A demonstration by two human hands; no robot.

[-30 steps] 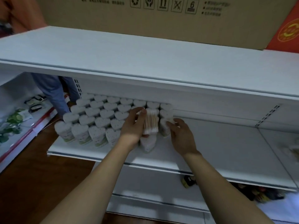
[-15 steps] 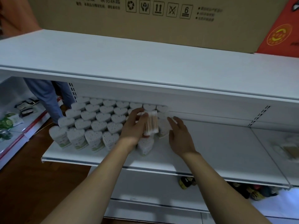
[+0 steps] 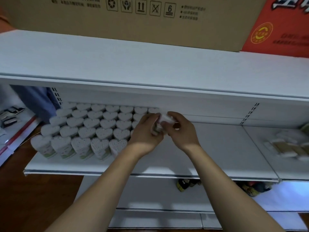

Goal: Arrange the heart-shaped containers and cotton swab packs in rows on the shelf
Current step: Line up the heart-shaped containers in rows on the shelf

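Holding one white container [image 3: 164,122] between them, left hand [image 3: 145,131] and right hand [image 3: 182,129] meet just right of the stocked block; each grip is curled round the item, which is blurred, so whether it is a heart tub or a swab pack cannot be told.

Heart-shaped containers [image 3: 98,126]: white plastic, dotted heart lids, green-and-white side labels unreadable; ranked in tight rows on the left part of the shelf [image 3: 217,151], smooth white painted metal.

Cotton swab packs [image 3: 287,148]: blurred tan-and-white flat packs, far right of the shelf, well apart from the hands.

Cardboard box [image 3: 133,22]: brown corrugated, on the top shelf; printed handling symbols and a "6"; other text illegible.

Red box [image 3: 280,27]: yellow round emblem.
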